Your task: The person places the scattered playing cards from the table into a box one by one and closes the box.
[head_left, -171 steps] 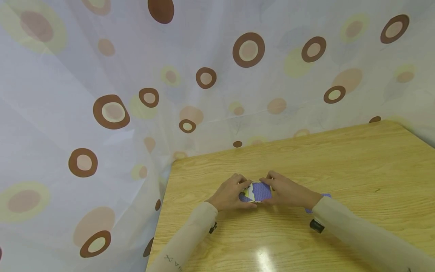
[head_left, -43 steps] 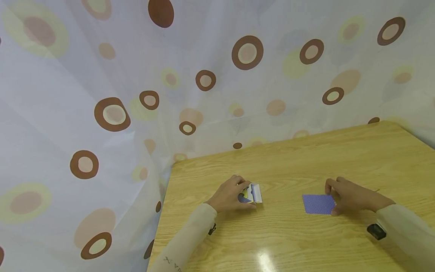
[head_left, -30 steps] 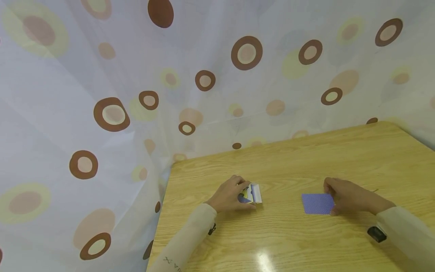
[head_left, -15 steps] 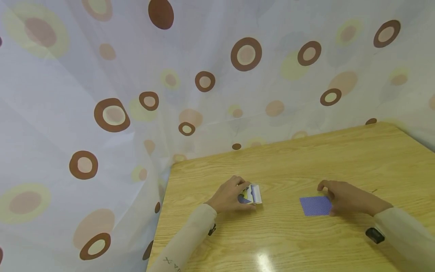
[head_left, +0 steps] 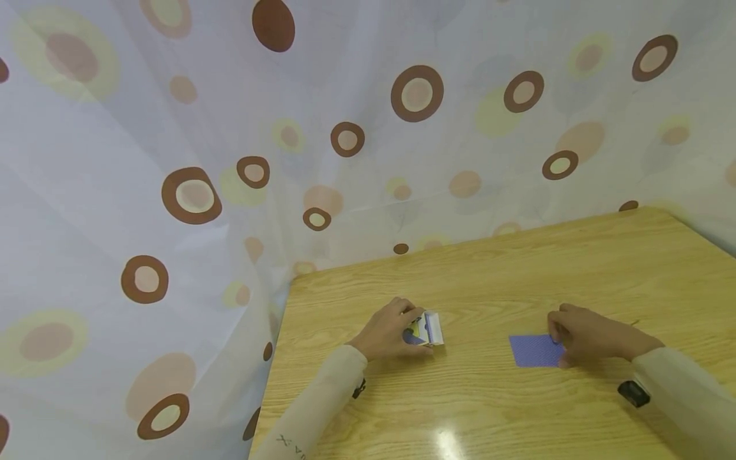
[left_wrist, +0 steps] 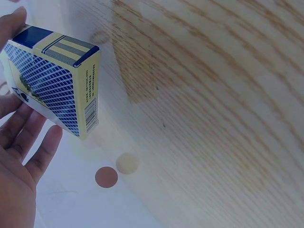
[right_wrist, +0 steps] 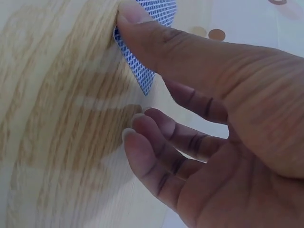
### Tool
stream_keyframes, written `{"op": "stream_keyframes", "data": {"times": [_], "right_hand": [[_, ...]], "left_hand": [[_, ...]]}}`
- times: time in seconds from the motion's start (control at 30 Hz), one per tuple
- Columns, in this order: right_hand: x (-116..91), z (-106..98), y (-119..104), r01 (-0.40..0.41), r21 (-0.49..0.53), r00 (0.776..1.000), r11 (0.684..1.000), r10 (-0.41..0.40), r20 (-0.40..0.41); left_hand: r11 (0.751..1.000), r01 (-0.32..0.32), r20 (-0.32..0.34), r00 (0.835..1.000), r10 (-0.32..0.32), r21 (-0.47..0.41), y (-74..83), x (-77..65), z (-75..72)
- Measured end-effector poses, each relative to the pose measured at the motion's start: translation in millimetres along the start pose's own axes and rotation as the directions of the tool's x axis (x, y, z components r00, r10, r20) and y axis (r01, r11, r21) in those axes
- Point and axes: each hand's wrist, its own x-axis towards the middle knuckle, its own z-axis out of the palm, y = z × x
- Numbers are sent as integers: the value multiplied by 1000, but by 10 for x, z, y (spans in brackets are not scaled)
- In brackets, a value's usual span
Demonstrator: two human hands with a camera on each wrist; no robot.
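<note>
My left hand (head_left: 388, 329) grips a playing-card box (head_left: 420, 329) on its sides, its white end flap standing out toward the right. In the left wrist view the box (left_wrist: 50, 83) shows a blue lattice face, a cream side with a barcode and a striped end. Well to the right, a blue-backed playing card (head_left: 531, 351) lies low over the table. My right hand (head_left: 592, 335) pinches its right end, index finger at the far edge and thumb at the near one. The right wrist view has the thumb on the edge of the card (right_wrist: 137, 64), whose corner juts below it.
The wooden table (head_left: 471, 396) reaches back to a white curtain (head_left: 368, 172) with brown and beige dots, which also hangs along the left side. A dark wrist strap device (head_left: 634, 393) sits under the right sleeve.
From the box, where blue card backs showed between both hands, my right hand has moved right to the single card. Lately its fingers shift slightly along that card. The left hand stays put.
</note>
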Motion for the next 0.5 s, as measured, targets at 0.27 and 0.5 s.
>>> {"op": "stream_keyframes", "data": {"times": [0.27,0.5], "right_hand": [[11,1,-52,95,31,995,995,-95,-27],[7,-3,-51,48,-2,999,999,-48,5]], "left_hand": [[1000,-1,4,1000,1,1,-5,7,19],[1000,-14,-8,1000,14,13,-19,15,35]]}}
